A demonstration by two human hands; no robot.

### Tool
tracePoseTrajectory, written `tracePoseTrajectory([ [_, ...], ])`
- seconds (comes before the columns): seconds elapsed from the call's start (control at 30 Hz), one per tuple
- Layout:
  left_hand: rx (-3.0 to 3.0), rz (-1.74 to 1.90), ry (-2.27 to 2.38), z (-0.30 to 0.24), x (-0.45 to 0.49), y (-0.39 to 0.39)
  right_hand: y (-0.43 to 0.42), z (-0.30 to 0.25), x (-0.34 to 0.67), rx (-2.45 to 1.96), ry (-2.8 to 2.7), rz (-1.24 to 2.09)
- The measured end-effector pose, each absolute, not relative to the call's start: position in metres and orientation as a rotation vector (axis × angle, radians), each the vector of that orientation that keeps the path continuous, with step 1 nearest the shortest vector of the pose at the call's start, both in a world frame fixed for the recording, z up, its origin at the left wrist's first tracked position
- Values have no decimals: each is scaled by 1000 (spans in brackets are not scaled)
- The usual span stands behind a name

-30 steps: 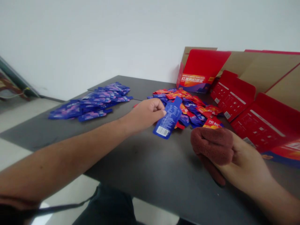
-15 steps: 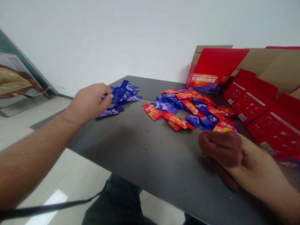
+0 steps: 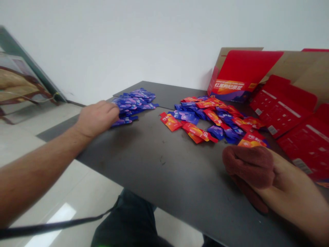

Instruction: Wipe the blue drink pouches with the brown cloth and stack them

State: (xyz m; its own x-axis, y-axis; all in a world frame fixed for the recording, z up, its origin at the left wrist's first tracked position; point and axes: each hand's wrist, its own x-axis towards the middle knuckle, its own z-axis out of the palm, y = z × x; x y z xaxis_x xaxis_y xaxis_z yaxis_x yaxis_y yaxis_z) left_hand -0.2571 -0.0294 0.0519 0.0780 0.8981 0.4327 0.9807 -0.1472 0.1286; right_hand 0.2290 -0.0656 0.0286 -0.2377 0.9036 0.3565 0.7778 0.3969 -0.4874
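My left hand (image 3: pixel 96 118) rests knuckles up at the near edge of a pile of blue sachets (image 3: pixel 135 101) on the left part of the dark table (image 3: pixel 167 175). Its fingers are curled down onto the pile and their tips are hidden. My right hand (image 3: pixel 285 187) lies on the table at the right, closed on a brown-red cloth (image 3: pixel 248 164) bunched over the fingers. Between the hands, further back, is a mixed heap of red and blue sachets (image 3: pixel 210 118), just beyond the cloth.
An open red carton (image 3: pixel 238 77) stands at the back right against the wall. Flattened red cartons (image 3: pixel 285 103) lie along the right side. The table's edge runs diagonally at the left, with pale floor below and a leaning frame (image 3: pixel 15 85).
My left hand carried a blue sachet from the mixed heap over to the blue pile and has come down onto it. The right hand with the cloth has stayed put.
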Motion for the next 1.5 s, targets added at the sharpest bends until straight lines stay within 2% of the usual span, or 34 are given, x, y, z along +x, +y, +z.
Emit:
tracePoseTrajectory([
  [0.13, -2118, -171, -1740, 38, -260, -29, -66, 29, 230, -1433, -2091, 247],
  [0.37, -2013, 71, -1762, 24, -271, -12, -54, 31, 233, -1190, -2176, 230],
  [0.73, -1962, 102, -1685, 27, -255, -16, -57, 30, 234, -1139, -2176, 323],
  [0.93, -2252, -139, -1622, 35, -199, -10, -53, 27, 236, -1125, -2167, 350],
  [1.2, -2426, -193, -1602, 43, -124, 71, -51, 23, 238, -1118, -2163, 400],
  [1.33, -2323, -245, -1795, 40, -115, 118, -50, 23, 240, -1163, -2159, 414],
  [1.5, -2254, -134, -1912, 23, -115, 144, -50, 24, 241, -1131, -2172, 457],
])
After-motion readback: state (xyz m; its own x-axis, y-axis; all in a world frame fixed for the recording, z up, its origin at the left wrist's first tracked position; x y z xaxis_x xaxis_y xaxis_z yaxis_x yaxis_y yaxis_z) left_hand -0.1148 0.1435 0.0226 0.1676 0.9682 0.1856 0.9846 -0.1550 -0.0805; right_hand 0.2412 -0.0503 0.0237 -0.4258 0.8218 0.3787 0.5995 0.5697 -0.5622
